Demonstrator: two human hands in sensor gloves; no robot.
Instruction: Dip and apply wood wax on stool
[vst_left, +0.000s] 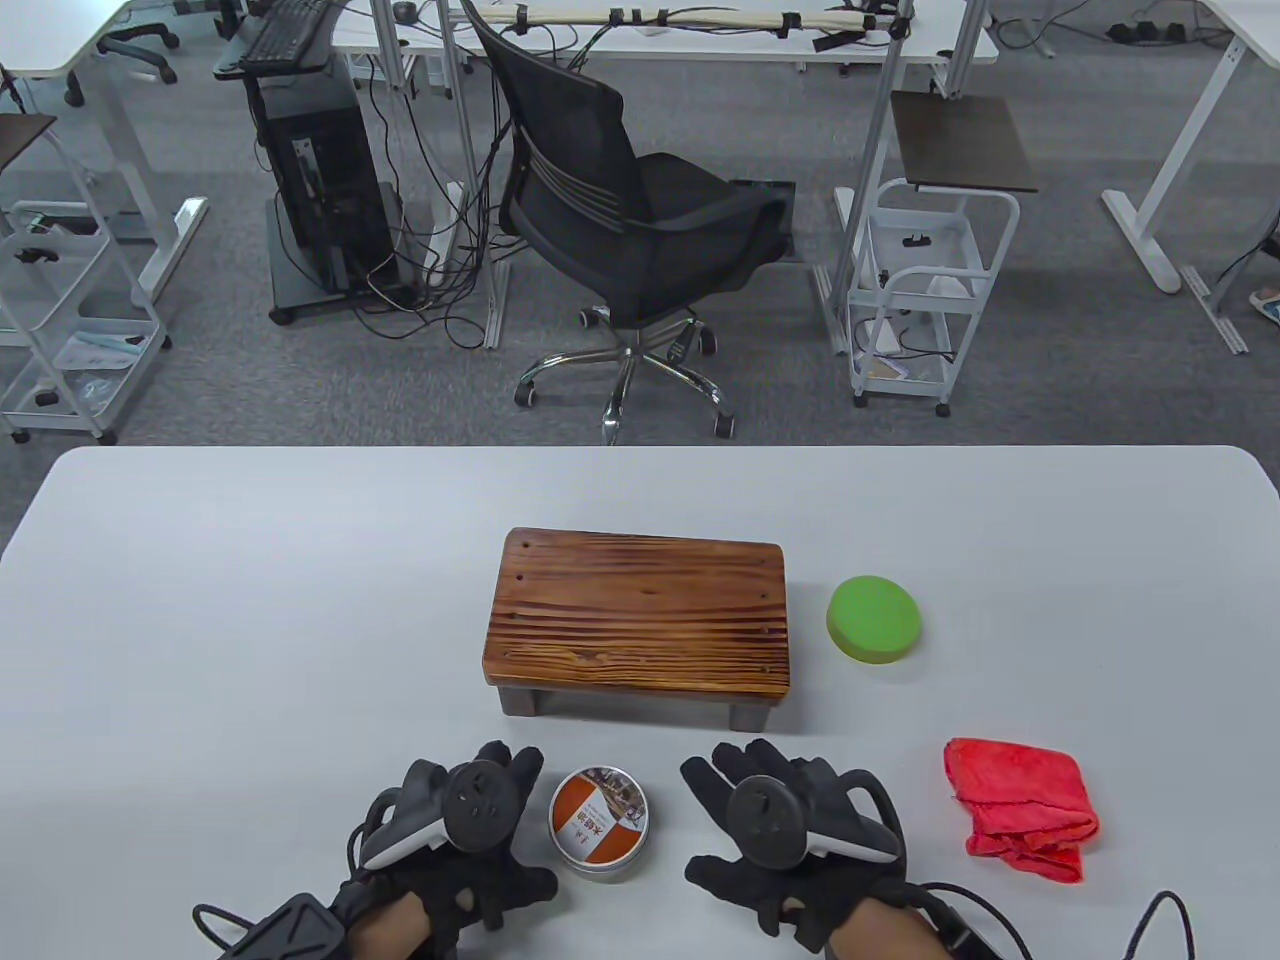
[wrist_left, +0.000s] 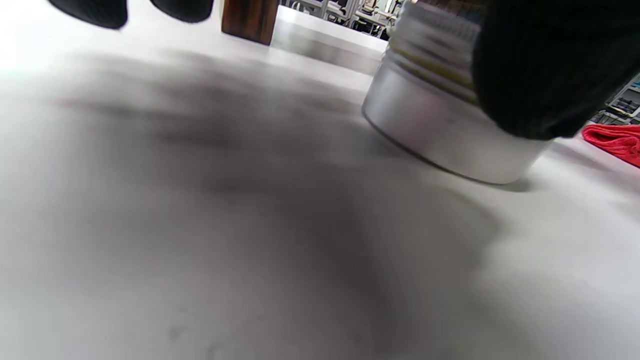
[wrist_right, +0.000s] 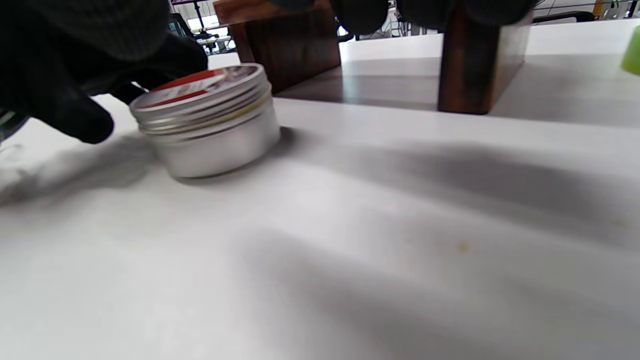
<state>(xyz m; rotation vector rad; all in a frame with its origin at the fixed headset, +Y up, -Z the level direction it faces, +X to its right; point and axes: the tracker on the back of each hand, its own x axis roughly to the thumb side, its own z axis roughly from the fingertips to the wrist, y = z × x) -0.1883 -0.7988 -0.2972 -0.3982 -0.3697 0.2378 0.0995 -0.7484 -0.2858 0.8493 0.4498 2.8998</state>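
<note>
The dark wooden stool stands mid-table, its legs close in the right wrist view. In front of it sits the round metal wax tin, lid on, orange label up. My left hand lies flat just left of the tin, fingers spread; its thumb is right against the tin's side, and I cannot tell if they touch. My right hand lies flat to the tin's right, a gap between them, holding nothing. The tin and the left hand's fingers also show in the right wrist view.
A green round sponge lies right of the stool. A crumpled red cloth lies at the front right, beside my right hand. Beyond the table's far edge stand an office chair and carts.
</note>
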